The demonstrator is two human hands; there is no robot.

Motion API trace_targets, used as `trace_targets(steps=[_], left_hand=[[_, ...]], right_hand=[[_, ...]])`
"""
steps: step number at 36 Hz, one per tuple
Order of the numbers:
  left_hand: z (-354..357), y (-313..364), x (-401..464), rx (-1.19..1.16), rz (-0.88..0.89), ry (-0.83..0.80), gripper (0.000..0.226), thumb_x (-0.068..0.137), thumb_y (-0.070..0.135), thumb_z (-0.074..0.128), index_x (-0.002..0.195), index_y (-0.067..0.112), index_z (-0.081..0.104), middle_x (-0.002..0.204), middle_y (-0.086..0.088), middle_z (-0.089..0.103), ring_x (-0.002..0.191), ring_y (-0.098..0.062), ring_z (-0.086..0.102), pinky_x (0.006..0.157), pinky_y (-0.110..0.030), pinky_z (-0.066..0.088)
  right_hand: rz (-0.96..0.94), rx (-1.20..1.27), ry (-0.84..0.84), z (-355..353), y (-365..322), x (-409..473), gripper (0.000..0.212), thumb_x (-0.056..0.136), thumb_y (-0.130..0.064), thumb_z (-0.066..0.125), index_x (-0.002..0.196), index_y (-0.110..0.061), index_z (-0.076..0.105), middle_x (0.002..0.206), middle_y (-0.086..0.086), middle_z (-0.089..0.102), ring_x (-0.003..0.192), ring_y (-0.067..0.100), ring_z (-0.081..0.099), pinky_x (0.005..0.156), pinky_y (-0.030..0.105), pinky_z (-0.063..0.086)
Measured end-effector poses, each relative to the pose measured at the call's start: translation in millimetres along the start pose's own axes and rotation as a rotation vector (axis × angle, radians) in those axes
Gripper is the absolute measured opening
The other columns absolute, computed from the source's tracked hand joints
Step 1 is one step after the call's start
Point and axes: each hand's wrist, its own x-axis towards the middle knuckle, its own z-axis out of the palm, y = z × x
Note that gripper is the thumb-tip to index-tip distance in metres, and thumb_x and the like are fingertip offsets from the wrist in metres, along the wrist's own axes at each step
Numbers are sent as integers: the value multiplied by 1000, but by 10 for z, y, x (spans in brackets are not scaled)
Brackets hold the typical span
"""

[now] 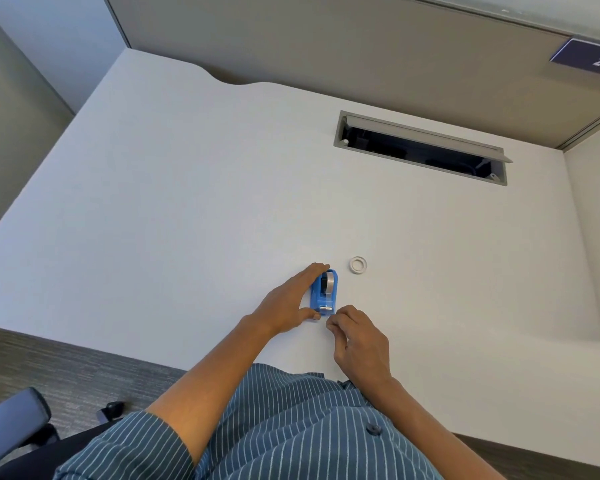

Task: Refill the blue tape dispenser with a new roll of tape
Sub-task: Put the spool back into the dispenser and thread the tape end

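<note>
The blue tape dispenser (321,295) stands on the white desk (187,202) with a roll of tape sitting in it. My left hand (288,303) wraps around its left side, fingers at the far end and thumb at the near end. Just in front of the cutter end is my right hand (359,336), thumb and fingertips pinched together; I cannot tell whether a tape end is between them. A small white ring, an empty tape core (358,264), lies flat on the desk just beyond and to the right of the dispenser.
An open cable tray (423,147) is recessed into the desk at the back right. Grey partition panels (326,43) close off the back and right. A chair armrest (14,414) shows at the lower left over the carpet.
</note>
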Motion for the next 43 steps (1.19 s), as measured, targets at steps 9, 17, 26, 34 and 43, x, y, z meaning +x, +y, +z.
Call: trace_targets(steps=[9, 17, 26, 34, 43], left_hand=[[-74, 36, 10, -51, 38, -42, 100, 89, 38, 87, 167, 35, 26, 174, 14, 32, 155, -10, 39, 126, -33, 36], [-51, 77, -20, -64, 54, 0, 94, 91, 46, 83, 166, 33, 29, 172, 15, 35, 153, -7, 41, 122, -26, 36], [-51, 48, -6, -48, 37, -18, 97, 89, 44, 86, 165, 38, 27, 170, 19, 35, 148, 0, 39, 119, -26, 37], [-41, -16, 8, -31, 8, -54, 109, 83, 38, 91, 165, 46, 21, 161, 34, 28, 146, 5, 36, 118, -26, 35], [-59, -19, 8, -16, 11, -72, 114, 81, 34, 93, 164, 50, 16, 171, 25, 28, 153, -5, 38, 119, -28, 35]], right_hand=[[-28, -31, 29, 67, 35, 57, 15, 86, -3, 86, 95, -13, 82, 90, -4, 74, 71, 20, 71, 47, 29, 49], [-43, -52, 49, 102, 28, 101, 17, 84, 0, 86, 96, -12, 84, 86, -2, 75, 63, 22, 70, 44, 29, 48], [-43, -50, 73, 129, 8, 104, 18, 83, 2, 87, 96, -11, 85, 84, 0, 76, 59, 24, 69, 41, 33, 51], [-6, -40, 55, 155, 1, 66, 22, 85, -1, 82, 103, -12, 86, 92, -2, 79, 66, 23, 73, 48, 29, 52], [35, -29, 18, 209, 64, 79, 26, 84, -7, 71, 104, -13, 86, 90, -3, 76, 64, 24, 72, 47, 33, 55]])
